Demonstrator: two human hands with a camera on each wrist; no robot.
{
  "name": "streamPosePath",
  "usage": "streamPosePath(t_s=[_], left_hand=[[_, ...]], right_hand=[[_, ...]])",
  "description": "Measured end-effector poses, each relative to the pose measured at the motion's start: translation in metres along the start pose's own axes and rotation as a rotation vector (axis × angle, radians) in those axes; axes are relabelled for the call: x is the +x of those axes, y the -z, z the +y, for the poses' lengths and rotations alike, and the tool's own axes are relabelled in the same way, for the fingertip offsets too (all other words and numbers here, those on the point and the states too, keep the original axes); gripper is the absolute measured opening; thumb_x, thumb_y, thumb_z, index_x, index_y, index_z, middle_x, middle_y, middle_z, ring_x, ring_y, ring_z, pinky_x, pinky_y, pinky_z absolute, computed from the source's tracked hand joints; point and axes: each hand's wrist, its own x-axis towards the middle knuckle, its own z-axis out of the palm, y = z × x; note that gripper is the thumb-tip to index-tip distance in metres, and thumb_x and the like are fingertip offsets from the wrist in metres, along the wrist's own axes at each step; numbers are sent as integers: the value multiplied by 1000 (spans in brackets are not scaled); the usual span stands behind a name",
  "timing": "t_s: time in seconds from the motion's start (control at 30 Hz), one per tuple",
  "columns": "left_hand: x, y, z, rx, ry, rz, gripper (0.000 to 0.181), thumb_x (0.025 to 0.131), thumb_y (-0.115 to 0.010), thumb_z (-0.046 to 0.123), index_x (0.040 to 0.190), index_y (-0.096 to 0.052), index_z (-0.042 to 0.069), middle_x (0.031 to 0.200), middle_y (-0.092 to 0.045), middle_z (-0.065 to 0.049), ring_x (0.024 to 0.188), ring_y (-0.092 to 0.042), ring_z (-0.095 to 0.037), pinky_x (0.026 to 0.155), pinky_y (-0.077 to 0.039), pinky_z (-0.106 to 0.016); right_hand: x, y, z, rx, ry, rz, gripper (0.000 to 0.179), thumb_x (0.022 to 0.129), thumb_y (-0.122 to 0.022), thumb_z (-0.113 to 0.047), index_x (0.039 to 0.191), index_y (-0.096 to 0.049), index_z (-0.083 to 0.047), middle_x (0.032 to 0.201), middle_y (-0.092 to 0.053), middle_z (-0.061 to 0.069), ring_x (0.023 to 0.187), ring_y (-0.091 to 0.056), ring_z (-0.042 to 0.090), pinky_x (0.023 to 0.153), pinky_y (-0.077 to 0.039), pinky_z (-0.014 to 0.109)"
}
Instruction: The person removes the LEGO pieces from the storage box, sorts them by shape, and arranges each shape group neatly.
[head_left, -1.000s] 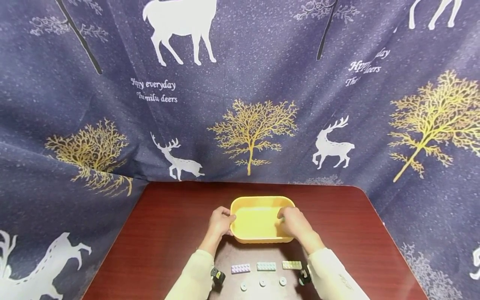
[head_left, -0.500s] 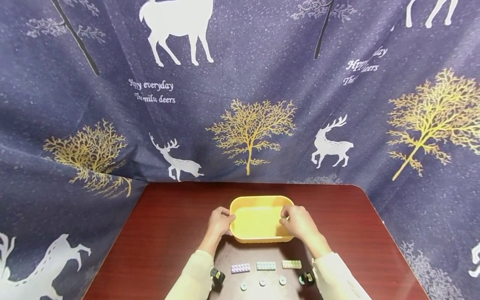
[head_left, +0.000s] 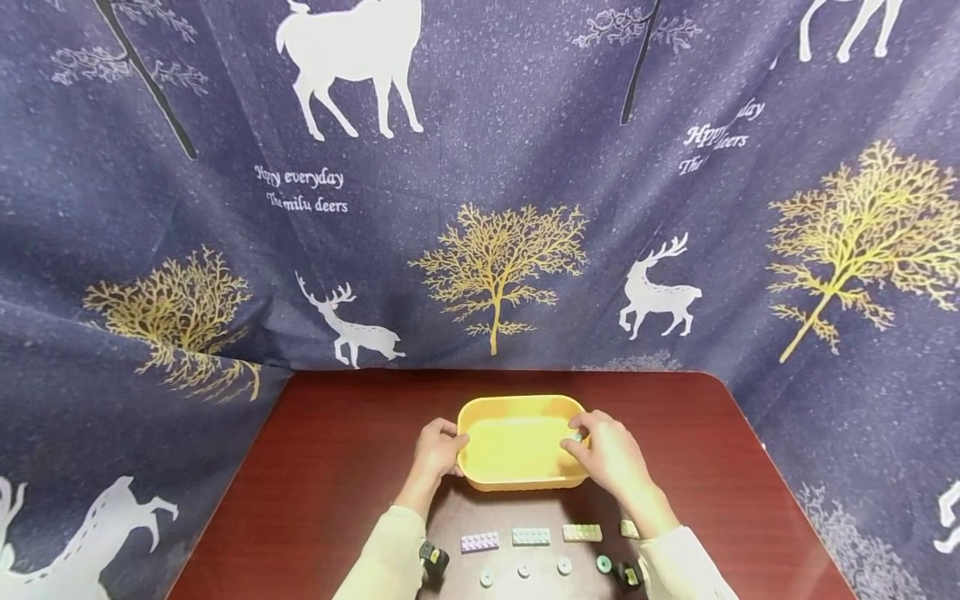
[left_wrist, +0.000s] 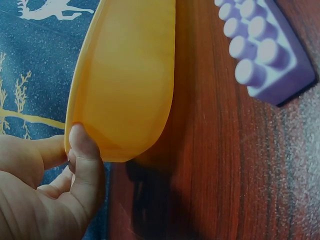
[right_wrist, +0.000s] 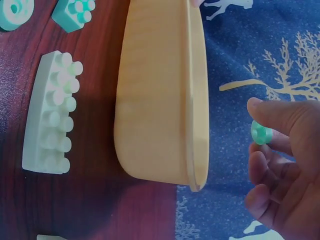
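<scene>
A yellow rectangular basin with rounded corners sits on the table, and no pieces show on the part of its floor in view. My left hand pinches its left rim; in the left wrist view the thumb lies over the wall. Above the basin's right end is my right hand, holding a small green round piece between thumb and fingers. In the right wrist view this hand is apart from the basin wall, and the piece is partly covered by the fingers.
In front of the basin lie a purple brick, a teal brick, a yellow-green brick and a pale brick partly behind the right wrist. Several small rings, one green, form a nearer row. A patterned cloth hangs behind.
My right hand has moved a little to the right, and the green round piece now shows in its fingers. The left hand keeps its grip on the basin. The head view has tilted slightly.
</scene>
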Motion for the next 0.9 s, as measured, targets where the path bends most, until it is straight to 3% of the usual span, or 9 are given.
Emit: streamPosePath(t_s=[0.33, 0.67, 0.9], left_hand=[[-4, 0, 2, 10, 13, -1, 24, 92, -70, 2, 110, -58, -9, 86, -64, -18, 50, -64, -22, 40, -59, -30], [-3, 1, 4, 8, 25, 2, 25, 92, -70, 2, 111, -58, -9, 88, -64, -19, 52, -65, -24, 39, -59, -29], [-3, 1, 6, 33, 40, 7, 24, 92, -70, 3, 110, -59, -7, 88, -63, -17, 55, -68, -28, 40, -59, -29]], right_hand=[[-19, 13, 8, -5, -2, 45, 23, 80, -88, -32, 92, -72, -20, 77, -57, -4, 68, -52, 10, 55, -44, 28], [-33, 18, 18, -4, -40, 62, 17, 81, -86, -21, 94, -75, -21, 81, -62, -6, 69, -58, 10, 59, -50, 30], [-47, 22, 25, -4, -60, 71, 21, 82, -83, -22, 100, -76, -16, 87, -65, -4, 72, -62, 14, 63, -52, 34]])
